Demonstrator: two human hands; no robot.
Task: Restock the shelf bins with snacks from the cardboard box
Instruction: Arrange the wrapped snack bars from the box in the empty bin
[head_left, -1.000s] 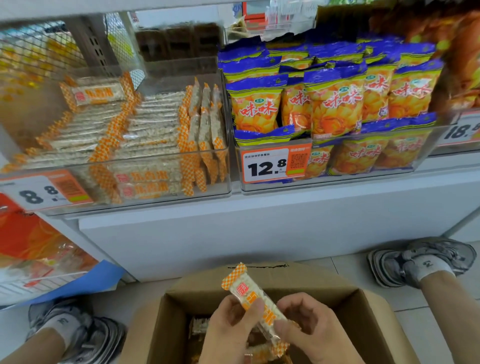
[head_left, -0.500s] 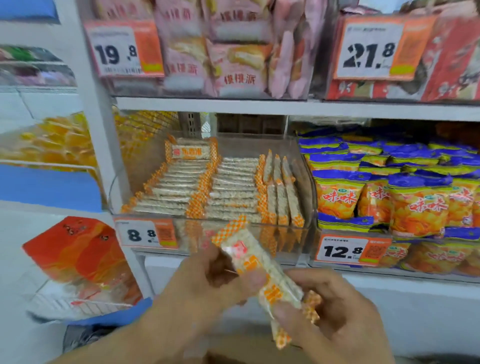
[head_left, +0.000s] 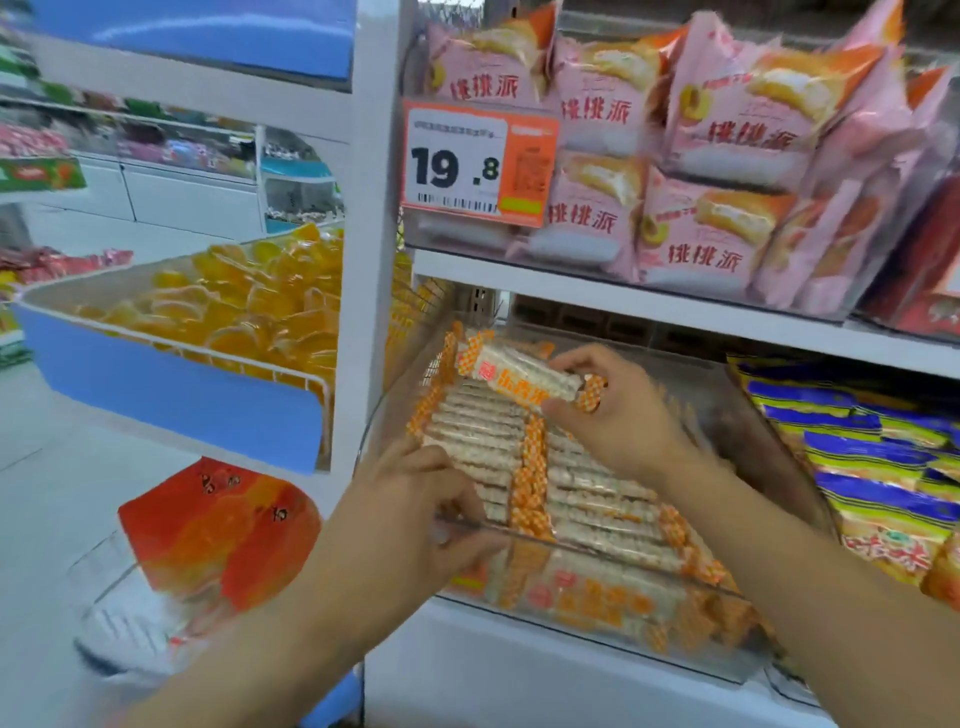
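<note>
My right hand (head_left: 613, 410) grips a long white snack bar (head_left: 524, 376) with orange checkered ends, holding it level over the back of a clear shelf bin (head_left: 597, 551). That bin holds several rows of the same bars (head_left: 587, 499). My left hand (head_left: 415, 499) grips the bin's clear front rim at its left corner, fingers curled over the edge. The cardboard box is out of view.
Pink cake packs (head_left: 691, 156) and a 19.8 price tag (head_left: 478, 161) fill the shelf above. Blue-and-yellow chip bags (head_left: 872, 467) sit in the bin to the right. A white upright (head_left: 371, 234) stands left of the bin, beside a blue-fronted bin of orange jellies (head_left: 244, 312) and red-orange packs (head_left: 218, 525) below.
I rose from the box to the shelf. The bar passed from both hands to my right hand alone and went over the bin; my left hand took the bin's front rim.
</note>
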